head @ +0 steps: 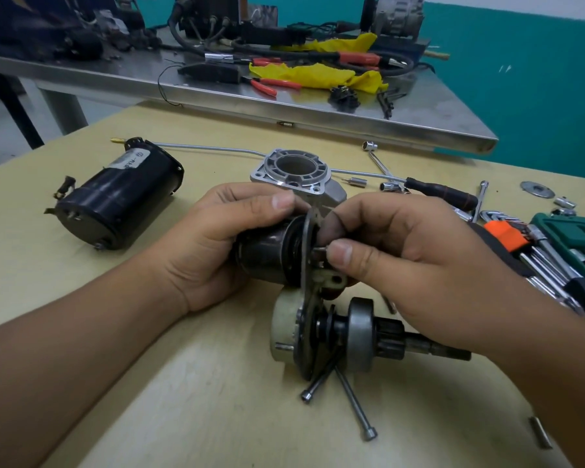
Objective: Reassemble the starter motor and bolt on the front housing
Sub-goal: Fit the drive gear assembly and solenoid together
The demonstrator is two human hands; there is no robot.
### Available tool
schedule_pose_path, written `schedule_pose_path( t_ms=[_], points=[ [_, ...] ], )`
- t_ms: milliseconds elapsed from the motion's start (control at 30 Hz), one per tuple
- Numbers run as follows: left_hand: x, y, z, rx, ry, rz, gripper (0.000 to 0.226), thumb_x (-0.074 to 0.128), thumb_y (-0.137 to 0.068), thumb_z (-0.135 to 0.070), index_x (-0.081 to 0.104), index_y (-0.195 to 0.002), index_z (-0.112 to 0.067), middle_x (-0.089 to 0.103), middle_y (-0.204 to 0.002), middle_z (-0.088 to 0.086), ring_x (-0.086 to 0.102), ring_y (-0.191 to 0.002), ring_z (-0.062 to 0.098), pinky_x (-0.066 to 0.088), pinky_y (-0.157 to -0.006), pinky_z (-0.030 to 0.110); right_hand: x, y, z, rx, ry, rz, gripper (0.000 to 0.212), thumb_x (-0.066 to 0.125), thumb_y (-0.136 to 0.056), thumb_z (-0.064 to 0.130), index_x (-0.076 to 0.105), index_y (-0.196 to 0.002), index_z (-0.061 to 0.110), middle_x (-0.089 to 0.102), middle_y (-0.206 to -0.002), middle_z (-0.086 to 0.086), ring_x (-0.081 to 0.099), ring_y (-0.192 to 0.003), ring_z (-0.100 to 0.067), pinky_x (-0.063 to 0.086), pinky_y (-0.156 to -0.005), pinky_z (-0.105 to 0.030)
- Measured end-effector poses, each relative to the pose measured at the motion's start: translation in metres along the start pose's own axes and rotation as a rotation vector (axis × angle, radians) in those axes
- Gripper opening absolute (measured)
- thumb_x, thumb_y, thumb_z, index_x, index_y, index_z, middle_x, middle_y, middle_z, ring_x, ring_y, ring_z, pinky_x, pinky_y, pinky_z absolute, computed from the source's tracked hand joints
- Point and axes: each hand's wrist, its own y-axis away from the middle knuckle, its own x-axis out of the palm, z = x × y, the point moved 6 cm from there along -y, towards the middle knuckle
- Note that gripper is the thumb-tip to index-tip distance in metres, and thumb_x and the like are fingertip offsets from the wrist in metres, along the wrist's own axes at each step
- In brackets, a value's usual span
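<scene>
Over the pale wooden tabletop [217, 400], the left hand [217, 244] wraps around the dark cylindrical solenoid [267, 255], steadying it against the thin steel mounting plate [306, 251], while the right hand [395, 258] pinches a small fastener at that plate, probably to seat it. Behind the hands the grey cast-aluminium front housing [296, 170] waits unfitted; two long steel bolts [355, 407] lie nearby.

Left hand [217, 244] fingers curled, gripping; right hand [399, 251] pinching, thumb forward.
</scene>
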Motion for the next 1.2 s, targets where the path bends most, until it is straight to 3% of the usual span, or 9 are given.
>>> schedule_pose_path(
  t_ms=[100,200,333,533,700,800,933,1033,1200],
  points=[
    [-0.002,0.001,-0.001,0.001,-0.015,-0.071,0.028,0.086,-0.059,-0.019,0.079,-0.081,-0.003,0.074,-0.075,0.013,0.071,-0.064,0.020,0.060,-0.065,0.027,0.000,0.001,-0.003,-0.020,-0.028,0.007,0.007,0.065,-0.086,0.016,0.071,-0.088,0.021,0.072,-0.080,-0.001,0.070,-0.074,-0.013,0.056,-0.069,-0.022],
    [-0.003,0.002,0.001,-0.043,0.013,-0.127,0.006,0.077,-0.072,-0.007,0.077,-0.077,-0.004,0.071,-0.072,0.014,0.068,-0.061,0.022,0.059,-0.061,0.029,-0.002,0.002,-0.007,-0.012,-0.062,0.008,0.008,0.066,-0.086,0.014,0.072,-0.089,0.017,0.075,-0.085,-0.004,0.073,-0.080,-0.015,0.062,-0.077,-0.032],
    [0.002,0.005,0.000,-0.087,0.058,-0.109,0.021,0.074,-0.071,-0.029,0.080,-0.076,-0.009,0.074,-0.074,0.011,0.072,-0.063,0.023,0.060,-0.054,0.036,-0.005,0.003,-0.014,0.023,-0.080,0.005,0.015,0.064,-0.087,0.012,0.072,-0.100,0.010,0.077,-0.094,-0.009,0.076,-0.091,-0.024,0.061,-0.087,-0.048],
    [0.009,0.007,-0.001,-0.105,0.072,-0.039,0.028,0.062,-0.082,-0.033,0.084,-0.075,-0.016,0.078,-0.075,0.003,0.076,-0.066,0.018,0.061,-0.054,0.033,-0.007,0.001,-0.020,0.060,-0.080,-0.002,0.015,0.065,-0.088,0.016,0.073,-0.100,0.012,0.077,-0.095,-0.012,0.075,-0.093,-0.029,0.061,-0.085,-0.056],
    [0.006,0.009,-0.002,-0.105,0.158,-0.095,0.014,0.084,-0.066,-0.019,0.081,-0.078,-0.011,0.077,-0.079,0.010,0.076,-0.067,0.026,0.061,-0.055,0.038,-0.019,0.000,-0.023,0.060,-0.123,-0.068,0.011,0.064,-0.086,0.017,0.073,-0.091,0.019,0.073,-0.087,-0.018,0.074,-0.080,-0.027,0.064,-0.073,-0.043],
    [0.007,0.011,-0.012,-0.115,0.173,0.018,0.054,0.096,-0.048,-0.017,0.079,-0.099,-0.006,0.077,-0.098,0.017,0.078,-0.084,0.031,0.064,-0.066,0.043,-0.022,0.001,-0.021,0.047,-0.114,-0.028,0.011,0.066,-0.085,0.018,0.075,-0.090,0.023,0.073,-0.085,-0.012,0.072,-0.079,-0.021,0.062,-0.072,-0.036],
    [-0.001,0.012,-0.025,-0.122,-0.093,0.026,0.055,0.080,-0.044,0.006,0.082,-0.096,-0.011,0.076,-0.108,0.020,0.077,-0.093,0.036,0.064,-0.072,0.049,-0.015,0.002,-0.026,0.079,-0.106,0.050,0.009,0.071,-0.082,0.024,0.075,-0.089,0.026,0.071,-0.085,-0.012,0.062,-0.076,-0.038,0.054,-0.070,-0.054],
    [-0.002,0.013,-0.024,-0.110,-0.238,-0.027,0.051,0.081,-0.045,0.012,0.083,-0.091,-0.010,0.077,-0.106,0.023,0.077,-0.095,0.041,0.064,-0.070,0.047,-0.014,0.003,-0.027,0.086,-0.134,0.041,0.014,0.067,-0.083,0.019,0.076,-0.089,0.030,0.072,-0.085,-0.004,0.066,-0.079,-0.014,0.055,-0.073,-0.029],
    [-0.007,0.013,-0.026,-0.005,-0.339,-0.143,0.052,0.087,-0.046,0.011,0.082,-0.095,-0.008,0.076,-0.107,0.022,0.076,-0.097,0.043,0.065,-0.072,0.048,-0.012,0.004,-0.027,0.088,-0.178,0.028,0.016,0.065,-0.085,0.017,0.076,-0.090,0.028,0.077,-0.096,-0.008,0.071,-0.084,-0.015,0.059,-0.077,-0.028]
  ],
)
